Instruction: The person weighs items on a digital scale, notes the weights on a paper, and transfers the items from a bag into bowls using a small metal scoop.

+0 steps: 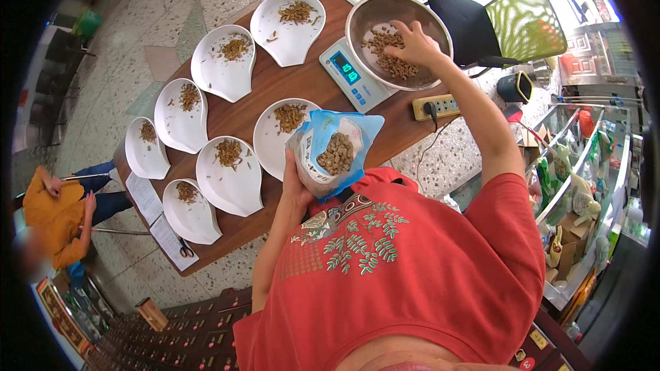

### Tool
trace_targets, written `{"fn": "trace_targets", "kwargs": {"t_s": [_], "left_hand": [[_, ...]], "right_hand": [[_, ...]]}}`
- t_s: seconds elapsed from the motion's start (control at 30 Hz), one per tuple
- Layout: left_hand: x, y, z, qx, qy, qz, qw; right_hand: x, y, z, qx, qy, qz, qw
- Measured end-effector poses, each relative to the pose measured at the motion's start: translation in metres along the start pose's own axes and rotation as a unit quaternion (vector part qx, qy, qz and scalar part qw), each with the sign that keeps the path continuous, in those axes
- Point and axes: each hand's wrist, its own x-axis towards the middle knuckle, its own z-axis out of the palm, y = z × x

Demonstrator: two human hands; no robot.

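My left hand (298,178) grips the side of a blue and clear plastic bag (326,157). The bag's mouth gapes upward, showing small brown chunks (336,153) inside. My right hand (418,45) reaches into a steel bowl (441,26), its thumb and fingers apart just above a loose layer of similar brown chunks (394,64); whether the fingertips touch them is hard to tell. Beneath the bowl sits a white digital kitchen scale (368,94) with its display lit. A white dish (268,139) of dried plant pieces (290,116) is partly hidden behind the bag.
Several more white scoop-shaped dishes (240,80) holding dried herb pieces stand on the wooden table (227,118). A power strip (438,107) lies at its edge. Scissors (184,248) rest on papers (170,239). A person (59,211) sits beyond; a chair (464,26) stands opposite.
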Motion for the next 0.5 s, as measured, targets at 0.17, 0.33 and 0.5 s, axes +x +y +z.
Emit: {"fn": "trace_targets", "kwargs": {"t_s": [0.17,0.33,0.5], "left_hand": [[-0.001,0.0,-0.004,-0.014,0.005,0.014,1.0],[0.006,0.001,-0.008,-0.018,0.018,0.016,1.0],[0.02,0.0,-0.005,0.006,0.011,0.011,1.0]], "right_hand": [[0.0,-0.006,0.03,-0.048,-0.001,-0.028,0.998],[0.02,0.028,0.028,0.128,0.084,-0.045,0.987],[0.007,0.016,-0.02,0.4,-0.024,0.065,0.914]]}}
